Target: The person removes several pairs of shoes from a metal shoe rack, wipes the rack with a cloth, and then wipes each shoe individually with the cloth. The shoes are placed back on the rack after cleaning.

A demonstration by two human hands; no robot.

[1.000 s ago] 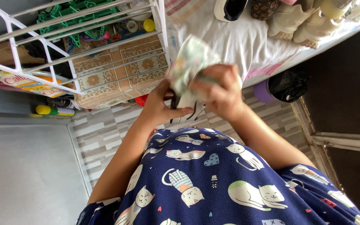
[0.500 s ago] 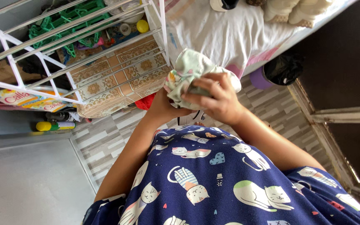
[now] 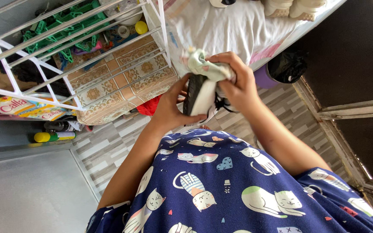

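Left hand (image 3: pixel 169 110) cupped beneath a black shoe (image 3: pixel 197 96), grip clamped on its sole. Right hand (image 3: pixel 238 84) just beside, grip closed on a pale cloth (image 3: pixel 206 64) bunched atop the shoe. Above both, bed (image 3: pixel 238 26).

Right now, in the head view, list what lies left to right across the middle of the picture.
Yellow-capped spray can → white drying rack → left hand → black-and-white shoe → right hand holding a pale cloth → black bag → wooden door frame.
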